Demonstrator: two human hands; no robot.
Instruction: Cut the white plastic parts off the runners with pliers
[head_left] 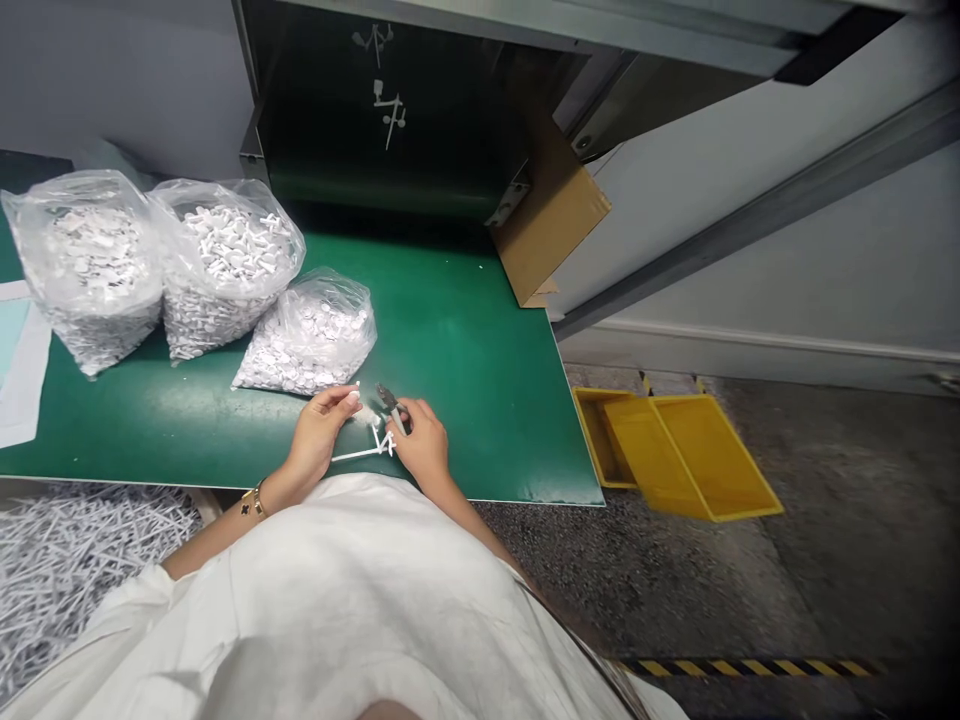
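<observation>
My left hand (316, 432) is closed in a pinch on a small white plastic part (354, 396), held just above the table. In my right hand (424, 446) are small cutting pliers (392, 408), their jaws pointing up and away from me. A branched white plastic sprue (361, 454) shows at the fingers of the right hand, its long stem running left toward my left wrist. Whether the right fingers grip the sprue or only touch it I cannot tell. More small white pieces (367, 416) are between the two hands.
Clear bags of white parts, the left one (101, 265), the middle one (229, 262) and a smaller one (311, 335), stand on the green table (480, 350). Behind is a dark conveyor belt (450, 130) carrying sprues. A cardboard sheet (551, 215), yellow crates (694, 455) and a heap of white sticks (82, 570) surround it.
</observation>
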